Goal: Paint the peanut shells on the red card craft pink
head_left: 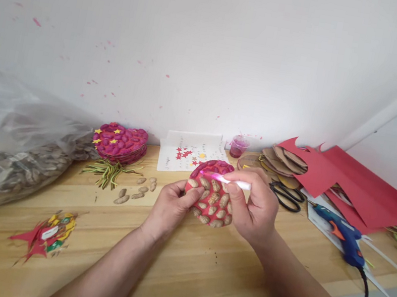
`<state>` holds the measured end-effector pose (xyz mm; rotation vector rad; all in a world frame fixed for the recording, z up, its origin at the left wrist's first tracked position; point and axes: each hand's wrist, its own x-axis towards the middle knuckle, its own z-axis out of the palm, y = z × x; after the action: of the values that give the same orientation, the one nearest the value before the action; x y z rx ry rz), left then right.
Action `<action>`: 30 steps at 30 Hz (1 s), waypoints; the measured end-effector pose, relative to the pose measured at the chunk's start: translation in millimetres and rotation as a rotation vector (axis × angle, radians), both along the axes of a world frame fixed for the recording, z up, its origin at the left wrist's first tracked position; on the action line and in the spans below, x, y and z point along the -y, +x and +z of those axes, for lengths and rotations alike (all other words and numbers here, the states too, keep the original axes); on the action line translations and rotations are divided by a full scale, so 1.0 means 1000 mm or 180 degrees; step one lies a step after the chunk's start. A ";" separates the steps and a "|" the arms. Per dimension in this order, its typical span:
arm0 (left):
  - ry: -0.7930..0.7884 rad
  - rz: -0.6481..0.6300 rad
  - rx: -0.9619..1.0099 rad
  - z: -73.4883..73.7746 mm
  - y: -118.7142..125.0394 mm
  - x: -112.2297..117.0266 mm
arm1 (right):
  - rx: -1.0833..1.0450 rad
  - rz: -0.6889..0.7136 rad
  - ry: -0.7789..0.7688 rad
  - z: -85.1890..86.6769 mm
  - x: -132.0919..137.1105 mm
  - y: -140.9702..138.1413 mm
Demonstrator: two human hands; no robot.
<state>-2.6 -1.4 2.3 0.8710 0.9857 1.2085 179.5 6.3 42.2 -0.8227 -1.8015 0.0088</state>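
My left hand (176, 203) grips the left edge of a round red disc covered in peanuts (213, 200), thumb on its front. The disc is tilted up toward me; its top peanuts are purple-pink, the lower ones plain tan. Between the thumb and fingers of my right hand (255, 207) is a white-handled paintbrush (236, 183). Its pink-stained tip touches the upper left peanuts of the disc. A small clear cup of magenta liquid (238, 148) stands behind the disc, by the wall.
Left are a bag of peanuts (5, 176), finished purple discs (122, 143), loose peanuts (140, 192) and paper scraps (47, 234). A sheet with paper stars (168, 158) lies behind. Right are scissors (287, 197), cardboard discs (281, 160), red paper (361, 182) and a corded glue gun (346, 236).
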 end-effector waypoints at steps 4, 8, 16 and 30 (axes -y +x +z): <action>-0.0011 -0.0071 0.0035 0.002 0.000 0.001 | 0.0119 0.0144 -0.0019 0.001 0.001 -0.001; -0.0009 -0.0032 0.0130 0.003 0.000 0.002 | 0.0076 0.0016 0.0082 0.004 0.000 -0.003; -0.0250 -0.0091 0.0364 0.005 0.003 0.002 | 0.0067 -0.0037 -0.0005 0.001 0.000 -0.002; -0.0196 -0.0139 0.0476 0.006 0.004 0.003 | 0.0050 0.0049 0.0047 0.003 -0.002 -0.001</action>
<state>1.5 -4.2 8.6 0.7393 0.8745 1.1825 178.9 8.5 45.4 -0.8004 -1.8207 -0.0010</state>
